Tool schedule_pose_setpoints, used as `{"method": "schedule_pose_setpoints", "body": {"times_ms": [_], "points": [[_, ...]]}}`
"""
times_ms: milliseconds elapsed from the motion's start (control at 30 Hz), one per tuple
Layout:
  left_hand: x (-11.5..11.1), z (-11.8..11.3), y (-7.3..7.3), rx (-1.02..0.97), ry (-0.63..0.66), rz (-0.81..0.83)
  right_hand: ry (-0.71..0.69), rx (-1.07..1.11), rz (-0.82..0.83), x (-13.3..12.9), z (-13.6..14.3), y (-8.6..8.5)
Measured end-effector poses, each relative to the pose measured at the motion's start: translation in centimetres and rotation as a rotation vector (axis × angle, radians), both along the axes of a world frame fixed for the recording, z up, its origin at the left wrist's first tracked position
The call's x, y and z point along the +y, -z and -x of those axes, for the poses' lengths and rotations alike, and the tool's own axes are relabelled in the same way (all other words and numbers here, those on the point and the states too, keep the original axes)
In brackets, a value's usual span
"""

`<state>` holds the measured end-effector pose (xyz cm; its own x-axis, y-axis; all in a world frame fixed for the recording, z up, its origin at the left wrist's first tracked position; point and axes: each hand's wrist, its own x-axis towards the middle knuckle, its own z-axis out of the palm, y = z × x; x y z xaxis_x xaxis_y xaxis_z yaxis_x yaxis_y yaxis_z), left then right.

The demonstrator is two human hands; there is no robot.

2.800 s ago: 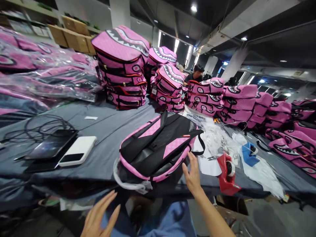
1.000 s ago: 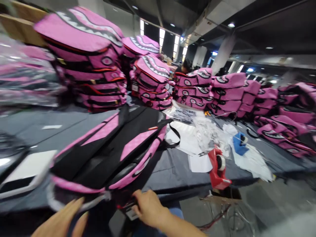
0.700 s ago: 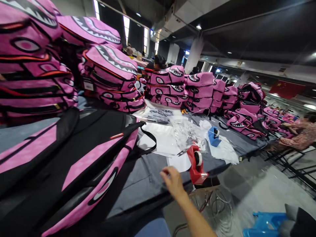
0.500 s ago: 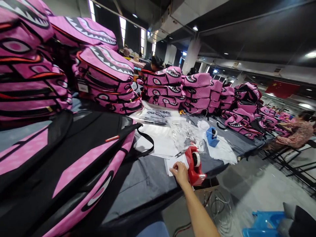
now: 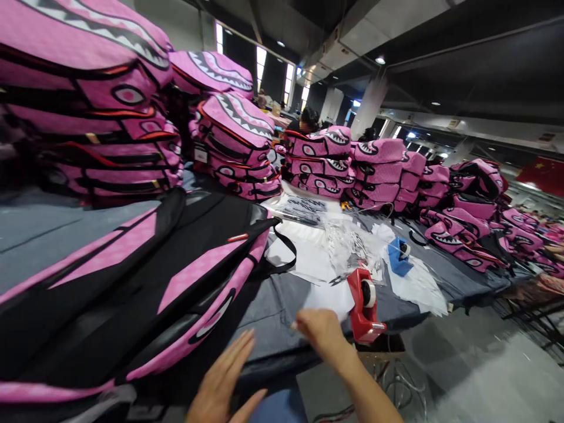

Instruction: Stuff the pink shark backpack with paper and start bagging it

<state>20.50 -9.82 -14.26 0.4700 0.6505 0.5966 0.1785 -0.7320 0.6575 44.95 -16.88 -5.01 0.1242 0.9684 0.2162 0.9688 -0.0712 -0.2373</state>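
Observation:
A pink and black backpack (image 5: 145, 294) lies strap side up on the grey-covered table. My left hand (image 5: 227, 376) is at the bottom centre, to the right of the backpack's near end, with fingers spread and nothing in it. My right hand (image 5: 321, 335) hovers by the table's front edge, its fingertips pinched together and blurred. Whether a small item sits between them is too unclear to tell. Beyond that hand lie white papers (image 5: 330, 298), and to its right stands a red tape dispenser (image 5: 365, 305) with a roll of tape.
Stacks of pink shark-face backpacks (image 5: 238, 141) line the table's far side. Behind the papers are clear plastic bags (image 5: 304, 208) and a blue tape dispenser (image 5: 400, 257). A person's head (image 5: 306, 120) shows beyond the stacks. Cables hang below the table.
My right hand has come away from the papers beside the red dispenser, moving toward me and left. My left hand has entered from below. The view has turned left.

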Motion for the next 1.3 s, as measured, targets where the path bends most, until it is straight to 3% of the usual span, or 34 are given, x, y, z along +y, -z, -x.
{"method": "schedule_pose_setpoints", "body": {"times_ms": [100, 200, 267, 333, 433, 533, 633, 667, 767, 800, 867, 967, 1067, 1167, 1300], "points": [[-0.4, -3.9, -2.4, -0.024, 0.259, 0.545, -0.168, 0.282, 0.161, 0.3, 3.9, -2.3], [-0.7, -4.0, -3.8, -0.090, 0.480, 1.065, -0.064, 0.612, 0.242, 0.2, 3.7, -3.7], [-1.2, -2.7, -4.0, -0.211, 0.460, 1.264, -0.013, 0.848, 0.334, 0.1, 2.7, -3.8], [-1.8, -1.4, -3.9, -0.357, 0.324, 1.348, -0.090, 1.080, 0.412, 0.1, 2.4, -3.2], [-2.4, -0.6, -3.3, -0.486, 0.157, 1.390, -0.240, 1.281, 0.385, 0.5, 4.1, -1.8], [-2.5, -0.2, -2.1, -0.479, 0.152, 1.343, -0.166, 1.295, 0.248, 1.5, 6.7, 0.0], [-2.4, 1.8, -0.4, -0.339, 0.077, 1.109, -0.099, 1.094, 0.136, 2.5, 8.2, 1.5], [-2.2, 2.9, 0.1, -0.295, -0.038, 0.993, -0.131, 0.979, 0.114, 2.8, 8.4, 1.8], [-1.1, 5.6, 1.3, -0.251, -0.548, 0.647, -0.333, 0.675, 0.148, 3.2, 8.7, 1.7], [-0.4, 6.0, 1.6, -0.233, -0.666, 0.571, -0.413, 0.632, 0.199, 3.2, 8.8, 1.5], [1.1, 5.9, 2.0, -0.178, -0.771, 0.519, -0.564, 0.632, 0.314, 3.4, 9.1, 0.9], [3.1, 4.4, 2.4, -0.129, -0.753, 0.572, -0.666, 0.738, 0.406, 4.0, 9.3, 0.3], [3.7, 4.1, 2.4, -0.172, -0.684, 0.616, -0.493, 0.951, 0.417, 5.2, 8.4, -0.3], [3.3, 5.5, 2.1, -0.211, -0.573, 0.689, -0.362, 1.075, 0.366, 6.7, 7.2, -0.8], [2.9, 7.4, 0.8, -0.216, -0.386, 0.878, -0.405, 1.109, 0.462, 8.8, 7.9, 0.4]]}}
